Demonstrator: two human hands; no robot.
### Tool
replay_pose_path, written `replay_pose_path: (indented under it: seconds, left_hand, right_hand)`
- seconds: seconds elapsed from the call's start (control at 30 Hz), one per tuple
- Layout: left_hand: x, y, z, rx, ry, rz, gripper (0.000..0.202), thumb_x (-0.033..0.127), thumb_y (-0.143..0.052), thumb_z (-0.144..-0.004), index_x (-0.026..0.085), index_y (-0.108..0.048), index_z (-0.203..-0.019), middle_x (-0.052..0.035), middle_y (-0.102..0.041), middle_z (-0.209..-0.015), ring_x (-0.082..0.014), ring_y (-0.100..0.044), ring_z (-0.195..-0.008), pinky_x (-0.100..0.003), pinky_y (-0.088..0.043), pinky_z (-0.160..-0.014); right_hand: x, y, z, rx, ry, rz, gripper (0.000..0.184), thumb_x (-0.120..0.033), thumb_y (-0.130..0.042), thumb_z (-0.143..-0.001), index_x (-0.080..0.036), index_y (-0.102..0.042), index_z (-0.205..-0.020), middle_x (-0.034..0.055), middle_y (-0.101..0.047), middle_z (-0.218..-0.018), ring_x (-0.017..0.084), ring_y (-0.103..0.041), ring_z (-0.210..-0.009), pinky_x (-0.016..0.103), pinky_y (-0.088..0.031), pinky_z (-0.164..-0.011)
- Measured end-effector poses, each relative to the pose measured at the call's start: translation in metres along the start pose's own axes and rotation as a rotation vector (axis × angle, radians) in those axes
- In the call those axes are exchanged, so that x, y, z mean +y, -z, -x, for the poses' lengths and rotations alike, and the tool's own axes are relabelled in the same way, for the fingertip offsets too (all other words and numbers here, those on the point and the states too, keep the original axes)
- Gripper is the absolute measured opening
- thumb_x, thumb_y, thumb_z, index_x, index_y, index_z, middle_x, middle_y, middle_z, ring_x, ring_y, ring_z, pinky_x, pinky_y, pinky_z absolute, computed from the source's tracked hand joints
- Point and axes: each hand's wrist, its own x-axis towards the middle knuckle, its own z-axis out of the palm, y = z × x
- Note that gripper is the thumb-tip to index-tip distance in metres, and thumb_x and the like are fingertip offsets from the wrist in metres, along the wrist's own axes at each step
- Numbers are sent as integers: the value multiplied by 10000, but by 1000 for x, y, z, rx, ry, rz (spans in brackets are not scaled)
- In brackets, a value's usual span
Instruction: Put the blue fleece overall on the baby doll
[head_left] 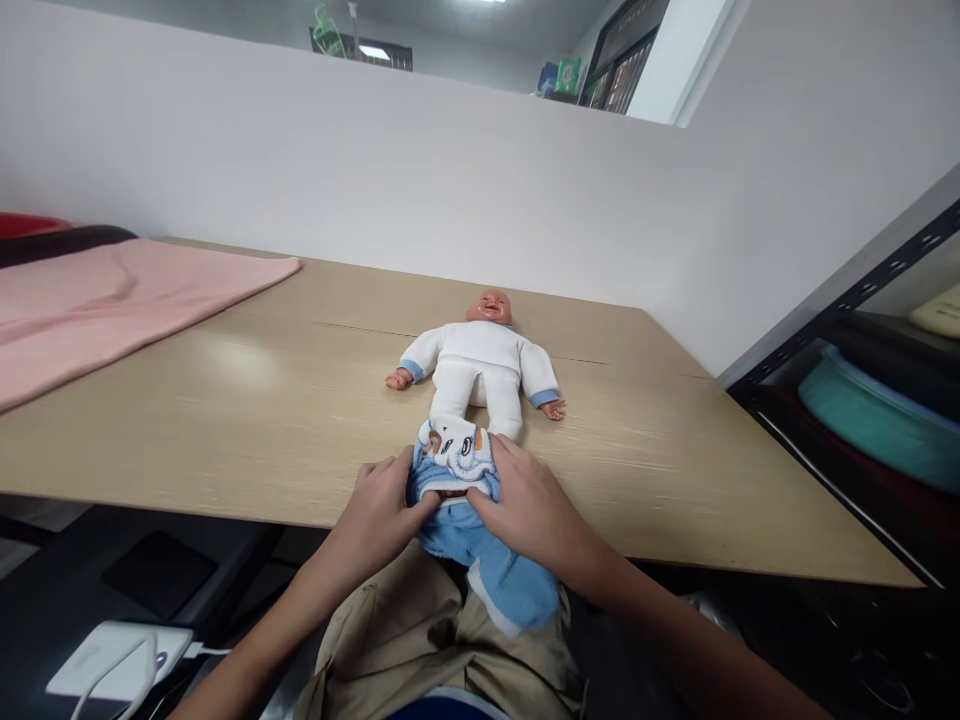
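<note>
A baby doll in a white top with blue cuffs and white legs lies on its back on the table, head toward the wall. At the table's front edge, by the doll's feet, a blue and white baby garment with an animal face print is bunched up. My left hand grips its left side, thumb at the white-edged opening. On the other side my right hand pinches it the same way. The lower part of the garment hangs over my lap. The doll's feet are hidden behind it.
A pink cloth covers the left of the wooden table. To the right stands a metal shelf holding a teal bin. A white power bank with a cable lies below at the left.
</note>
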Motion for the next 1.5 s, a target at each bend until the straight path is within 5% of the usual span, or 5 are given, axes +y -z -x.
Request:
replay_pose_path:
  seconds: [0.6,0.9,1.13,1.37,1.5]
  left_hand:
    - [-2,2,-27,-70,73,200,295,475,-580,-971,224,-566,-1126,-71,-683,-1023,-320,-650,-941,-450,-516,-869]
    - [8,9,-33,-136,175,687,491,417,-733,-931,220,-600,-1360,-97,-779,-1286,-324,-746,-1215,-407,-612,-1038]
    - [9,-2,-30,-82,186,931,531,306,-823,-931,239,-528,-1367,-64,-793,-1163,-271,-768,-1077,-376,-621,-959]
    - [8,-4,-35,42,41,693,274,315,-674,-1066,232,-550,-1295,-71,-695,-1245,-250,-687,-1156,-374,-548,-1028]
    - [1,-6,-43,93,-30,539,203,279,-616,-1089,237,-524,-1265,-38,-633,-1172,-226,-635,-1097,-349,-518,-991]
  right_hand:
    - [17,15,-27,-39,79,-115,332,-164,-667,-934,-251,-698,-1253,72,-814,-1278,287,-747,-1124,396,-538,-978]
    - [21,19,-29,-70,-4,-135,336,-297,-715,-986,-258,-685,-1318,93,-833,-1249,310,-770,-1076,391,-530,-892]
    - [30,23,-34,-34,28,-269,401,-226,-710,-945,-255,-693,-1344,85,-837,-1247,308,-783,-1072,426,-592,-930]
    - [33,18,-36,-4,-64,-514,599,-295,-854,-887,-264,-652,-1451,106,-821,-1365,348,-792,-1203,499,-629,-1041]
    - [38,14,-43,73,12,-501,434,-180,-777,-851,-245,-716,-1276,58,-849,-1181,282,-796,-1022,408,-619,-926]
